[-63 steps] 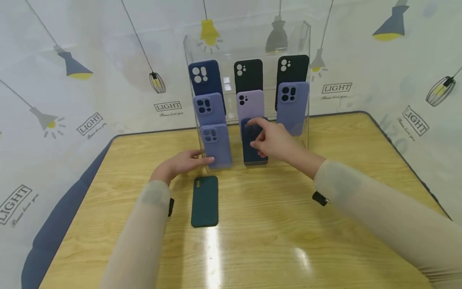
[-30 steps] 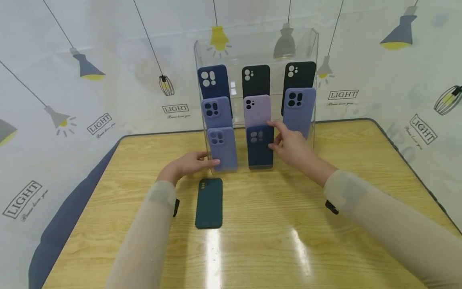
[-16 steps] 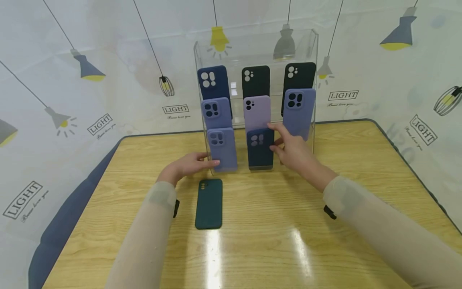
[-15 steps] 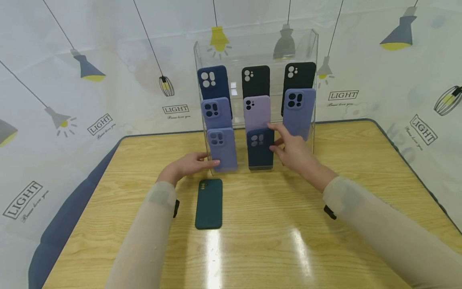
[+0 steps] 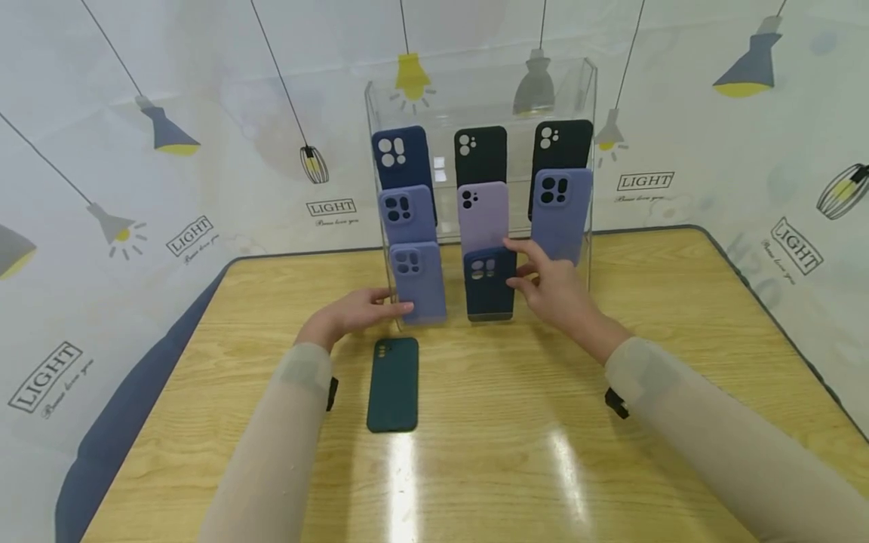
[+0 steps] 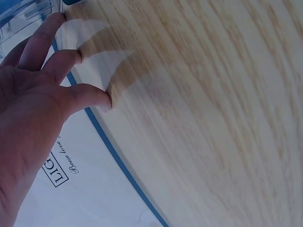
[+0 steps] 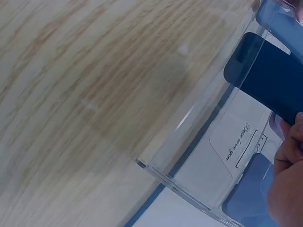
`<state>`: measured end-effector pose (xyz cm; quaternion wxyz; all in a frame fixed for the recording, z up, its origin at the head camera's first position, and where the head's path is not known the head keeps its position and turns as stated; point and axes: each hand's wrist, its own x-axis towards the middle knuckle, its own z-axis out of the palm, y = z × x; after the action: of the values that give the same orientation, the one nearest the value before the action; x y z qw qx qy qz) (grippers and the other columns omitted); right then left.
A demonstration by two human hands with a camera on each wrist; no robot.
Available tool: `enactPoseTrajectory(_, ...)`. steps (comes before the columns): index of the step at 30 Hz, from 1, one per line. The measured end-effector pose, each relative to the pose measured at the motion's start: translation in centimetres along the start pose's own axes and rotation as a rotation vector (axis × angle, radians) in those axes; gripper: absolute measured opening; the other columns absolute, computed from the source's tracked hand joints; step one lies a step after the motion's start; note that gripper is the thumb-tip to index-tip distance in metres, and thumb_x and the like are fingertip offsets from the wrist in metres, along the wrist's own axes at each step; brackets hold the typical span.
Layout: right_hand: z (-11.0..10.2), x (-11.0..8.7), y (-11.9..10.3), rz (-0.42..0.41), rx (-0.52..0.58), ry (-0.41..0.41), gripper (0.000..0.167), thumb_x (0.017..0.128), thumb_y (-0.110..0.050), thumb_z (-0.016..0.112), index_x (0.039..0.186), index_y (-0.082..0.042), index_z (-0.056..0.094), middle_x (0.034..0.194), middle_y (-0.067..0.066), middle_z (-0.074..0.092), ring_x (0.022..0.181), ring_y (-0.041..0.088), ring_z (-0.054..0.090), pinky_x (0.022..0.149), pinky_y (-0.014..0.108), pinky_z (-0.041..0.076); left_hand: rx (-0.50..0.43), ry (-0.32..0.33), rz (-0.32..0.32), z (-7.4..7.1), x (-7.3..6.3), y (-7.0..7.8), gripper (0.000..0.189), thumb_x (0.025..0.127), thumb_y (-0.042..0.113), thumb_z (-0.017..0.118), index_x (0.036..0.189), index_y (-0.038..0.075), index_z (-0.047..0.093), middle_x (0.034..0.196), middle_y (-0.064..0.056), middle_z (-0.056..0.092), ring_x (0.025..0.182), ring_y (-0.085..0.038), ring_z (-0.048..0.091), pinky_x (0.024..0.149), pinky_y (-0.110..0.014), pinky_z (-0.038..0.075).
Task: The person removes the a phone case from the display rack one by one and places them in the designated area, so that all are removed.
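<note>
A navy case (image 5: 490, 294) stands upright in the bottom tier of a clear stand (image 5: 446, 181), middle column, leaning slightly back; its long axis runs up and down, camera holes at the top; the right hand (image 5: 553, 290) pinches its right edge, forefinger by the top corner, near a lavender case (image 5: 483, 219); the left hand (image 5: 353, 309) clasps the stand's left side, thumb across the front of a blue-violet case (image 5: 422, 290). The head view shows the camera holes; the right wrist view shows the plain lower end behind clear plastic; the left wrist view shows bent fingers spread apart. A green case (image 5: 394, 388) lies flat on the wood-grain table (image 5: 489, 452); behind rises a pale wall (image 5: 258, 75) printed with hanging lamps (image 5: 410, 72).
</note>
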<state>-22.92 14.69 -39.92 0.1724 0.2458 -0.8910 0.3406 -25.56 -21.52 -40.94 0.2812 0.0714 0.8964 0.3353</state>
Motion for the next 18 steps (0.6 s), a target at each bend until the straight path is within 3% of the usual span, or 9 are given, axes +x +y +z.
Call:
enactPoseTrajectory(7,-0.6,0.7,-0.9,-0.028,0.027,0.069,0.059,0.096,-0.004,0.078,0.15,-0.014,0.054,0.106,0.023,0.081,0.079,0.033,0.08,0.055,0.029,0.05,-0.003,0.001,-0.003,0.1,0.2,-0.2,0.106,0.091,0.081,0.061,0.17,0.018,0.03,0.175,-0.014,0.032,0.163,-0.038,0.03,0.13,-0.06,0.03)
enactPoseTrajectory(10,-1.0,1.0,-1.8,-0.016,0.051,0.108,0.062,0.096,-0.006,0.079,0.152,-0.015,0.054,0.104,0.022,0.082,0.068,0.031,0.077,0.051,0.027,0.044,-0.003,0.001,-0.006,0.1,0.2,-0.3,0.107,0.09,0.082,0.061,0.17,0.019,0.03,0.175,-0.014,0.033,0.163,-0.038,0.03,0.13,-0.06,0.03)
enactPoseTrajectory(14,-1.4,1.2,-3.3,0.046,0.104,0.138,0.069,0.094,-0.008,0.081,0.156,-0.02,0.054,0.1,0.019,0.083,0.063,0.027,0.073,0.049,0.026,0.039,0.003,0.007,-0.004,0.1,0.1,-0.2,0.106,0.09,0.082,0.062,0.17,0.019,0.031,0.174,-0.014,0.034,0.162,-0.038,0.032,0.13,-0.059,0.031)
enactPoseTrajectory(18,-1.4,1.0,-4.8,0.173,0.195,0.075,0.073,0.095,-0.009,0.081,0.159,-0.027,0.052,0.097,0.016,0.083,0.059,0.021,0.066,0.048,0.026,0.035,0.008,0.009,0.007,0.2,0.0,-0.1,0.104,0.091,0.081,0.061,0.17,0.018,0.031,0.174,-0.015,0.034,0.162,-0.038,0.032,0.13,-0.059,0.032)
